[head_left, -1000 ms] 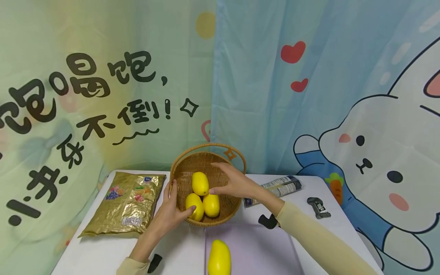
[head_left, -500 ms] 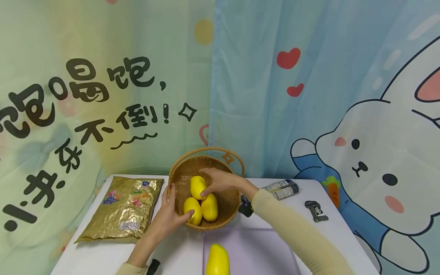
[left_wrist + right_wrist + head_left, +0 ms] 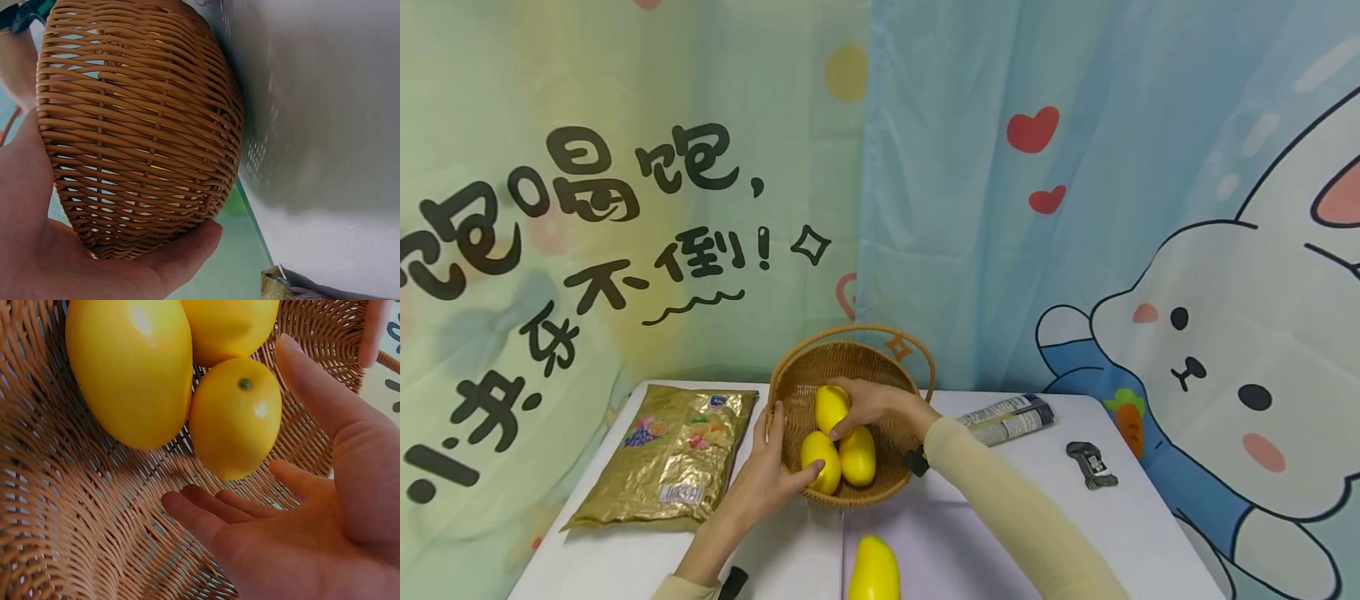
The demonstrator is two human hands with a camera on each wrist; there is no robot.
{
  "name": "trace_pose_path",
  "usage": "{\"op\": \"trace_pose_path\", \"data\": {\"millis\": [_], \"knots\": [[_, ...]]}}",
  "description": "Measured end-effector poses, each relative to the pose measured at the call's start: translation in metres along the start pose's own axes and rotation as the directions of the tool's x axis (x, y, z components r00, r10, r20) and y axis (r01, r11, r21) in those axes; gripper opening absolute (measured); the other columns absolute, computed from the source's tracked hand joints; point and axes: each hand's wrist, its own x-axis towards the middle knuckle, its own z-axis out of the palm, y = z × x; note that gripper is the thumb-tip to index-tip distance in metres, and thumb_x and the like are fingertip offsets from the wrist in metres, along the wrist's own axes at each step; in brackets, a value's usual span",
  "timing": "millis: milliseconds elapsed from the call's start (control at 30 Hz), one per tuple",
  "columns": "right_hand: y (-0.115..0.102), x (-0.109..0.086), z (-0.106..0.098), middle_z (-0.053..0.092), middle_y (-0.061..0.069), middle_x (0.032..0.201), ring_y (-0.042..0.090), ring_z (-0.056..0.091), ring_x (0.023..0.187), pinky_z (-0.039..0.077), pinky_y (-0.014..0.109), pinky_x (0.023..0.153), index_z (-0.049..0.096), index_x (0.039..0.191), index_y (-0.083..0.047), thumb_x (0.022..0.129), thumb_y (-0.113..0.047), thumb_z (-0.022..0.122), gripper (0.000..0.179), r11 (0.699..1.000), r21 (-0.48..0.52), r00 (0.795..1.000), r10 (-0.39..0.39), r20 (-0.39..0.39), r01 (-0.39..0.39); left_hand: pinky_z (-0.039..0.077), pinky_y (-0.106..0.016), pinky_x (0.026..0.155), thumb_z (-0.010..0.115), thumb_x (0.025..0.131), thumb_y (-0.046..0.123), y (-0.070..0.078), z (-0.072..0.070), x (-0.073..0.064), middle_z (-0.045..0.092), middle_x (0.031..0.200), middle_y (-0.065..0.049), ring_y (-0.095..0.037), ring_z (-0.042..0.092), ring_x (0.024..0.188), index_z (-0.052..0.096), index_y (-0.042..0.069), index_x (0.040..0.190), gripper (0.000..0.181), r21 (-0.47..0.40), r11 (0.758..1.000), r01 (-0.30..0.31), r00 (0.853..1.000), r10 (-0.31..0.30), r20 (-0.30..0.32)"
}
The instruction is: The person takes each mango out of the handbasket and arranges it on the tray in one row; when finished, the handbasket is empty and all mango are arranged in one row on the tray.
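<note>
A brown wicker basket (image 3: 891, 467) with a hooped handle stands tilted toward me, with three yellow mangoes inside. My left hand (image 3: 767, 483) grips its left side, thumb over the near rim; in the left wrist view that hand (image 3: 81, 262) spans the woven outside. Inside the basket, my right hand (image 3: 876, 406) reaches around the upper mango (image 3: 831, 408). The right wrist view shows the right hand's fingers (image 3: 200, 519) spread and loosely bent beside that mango (image 3: 234, 419), with a visible gap. Below it lie the lower left mango (image 3: 822, 462) and the lower right mango (image 3: 857, 457).
Another mango (image 3: 875, 571) lies on a pale purple board (image 3: 940, 542) at the front. A gold fruit-printed bag (image 3: 666, 454) is left of the basket. To the right are a silver-and-blue packet (image 3: 1011, 421) and a small black wrapped piece (image 3: 1092, 465). A printed curtain hangs behind.
My right hand has moved left and down within the basket, closer around the upper mango. My left hand keeps its hold on the basket. The head view has shifted slightly.
</note>
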Motion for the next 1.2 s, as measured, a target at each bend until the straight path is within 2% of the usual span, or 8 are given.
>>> {"op": "trace_pose_path", "data": {"millis": [300,533,700,867,1033,1200], "knots": [[0.003,0.005,0.002,0.031,0.008,0.166,0.030,0.032,0.151,0.033,0.052,0.119,0.025,0.162,-0.021,0.088,-0.036,0.079,0.093,1.000,-0.014,1.000,0.012,-0.003,-0.012,0.052,-0.025,0.061,0.077,0.087,0.051,0.002,0.000,0.002,-0.005,0.168,-0.023,-0.029,0.069,0.087,0.001,0.005,0.163,0.117,0.000,1.000,-0.011,1.000,0.011,-0.006],[0.007,0.008,0.006,0.030,0.008,0.166,0.031,0.032,0.151,0.033,0.054,0.119,0.025,0.162,-0.020,0.088,-0.035,0.080,0.094,1.000,0.016,1.000,-0.002,-0.002,0.003,0.051,-0.025,0.057,0.077,0.086,0.051,0.002,0.002,0.002,-0.005,0.169,-0.023,-0.025,0.067,0.078,0.001,0.005,0.163,0.118,-0.003,1.000,-0.008,1.000,0.008,-0.001],[0.012,0.010,0.013,0.033,0.008,0.164,0.031,0.036,0.148,0.036,0.053,0.116,0.027,0.162,-0.022,0.087,-0.035,0.081,0.093,0.999,0.033,1.000,-0.004,-0.017,0.005,0.052,-0.026,0.059,0.078,0.086,0.050,0.000,0.005,-0.001,-0.001,0.167,-0.026,-0.028,0.069,0.082,0.004,0.003,0.163,0.117,-0.002,1.000,-0.018,1.000,0.018,-0.013],[0.015,0.010,0.016,0.036,0.009,0.163,0.031,0.039,0.146,0.039,0.052,0.115,0.028,0.161,-0.020,0.087,-0.036,0.081,0.093,0.999,0.014,0.998,-0.041,-0.039,0.042,0.052,-0.025,0.059,0.078,0.086,0.050,-0.001,0.005,-0.003,-0.002,0.168,-0.025,-0.029,0.069,0.083,0.004,0.003,0.163,0.116,0.002,1.000,-0.010,1.000,0.010,-0.007],[0.015,0.007,0.011,0.036,0.009,0.163,0.030,0.038,0.147,0.038,0.050,0.115,0.027,0.162,-0.016,0.087,-0.035,0.081,0.094,0.995,-0.002,0.993,-0.100,-0.063,0.100,0.052,-0.025,0.060,0.077,0.088,0.049,0.000,0.003,-0.002,-0.003,0.168,-0.025,-0.029,0.069,0.082,0.003,0.003,0.163,0.115,0.011,1.000,-0.014,1.000,0.015,-0.009],[0.009,-0.002,0.004,0.035,0.009,0.163,0.029,0.039,0.146,0.038,0.050,0.116,0.027,0.162,-0.017,0.087,-0.035,0.081,0.094,0.990,0.000,0.987,-0.138,-0.087,0.139,0.057,-0.032,0.067,0.076,0.088,0.050,-0.001,0.000,0.000,-0.002,0.167,-0.026,-0.035,0.070,0.090,0.004,0.002,0.163,0.115,0.019,1.000,-0.016,1.000,0.017,-0.021]]}}
